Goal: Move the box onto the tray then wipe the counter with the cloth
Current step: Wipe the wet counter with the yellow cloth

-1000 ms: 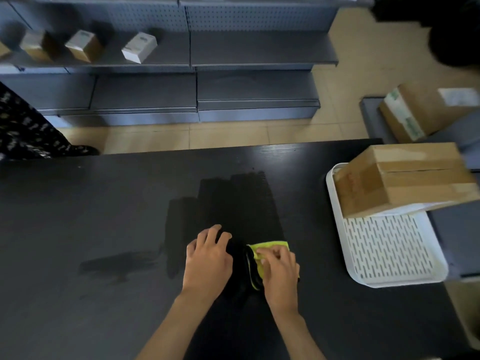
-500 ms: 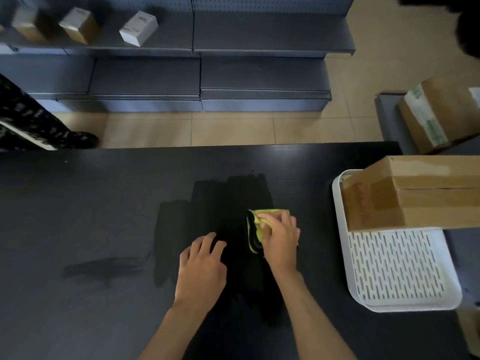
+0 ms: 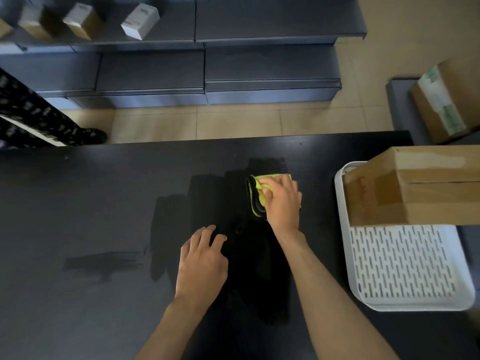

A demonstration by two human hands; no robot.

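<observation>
A brown cardboard box (image 3: 415, 188) rests on the far end of a white slotted tray (image 3: 405, 271) at the right of the black counter (image 3: 78, 203). My right hand (image 3: 281, 201) presses a folded yellow and black cloth (image 3: 255, 196) flat on the counter, left of the tray. Dark wet streaks run from the cloth back toward me and to the left. My left hand (image 3: 201, 261) lies flat on the counter nearer to me, fingers apart, holding nothing.
Grey shelving (image 3: 233, 61) stands across a tiled aisle, with small boxes (image 3: 140, 20) on its top shelf. A person's patterned leg (image 3: 39, 120) is at the left beyond the counter. Another cardboard box (image 3: 446, 100) sits at the far right.
My right hand has pushed the cloth away from me across the counter, leaving a longer wet streak. My left hand has stayed flat near me, now apart from the cloth.
</observation>
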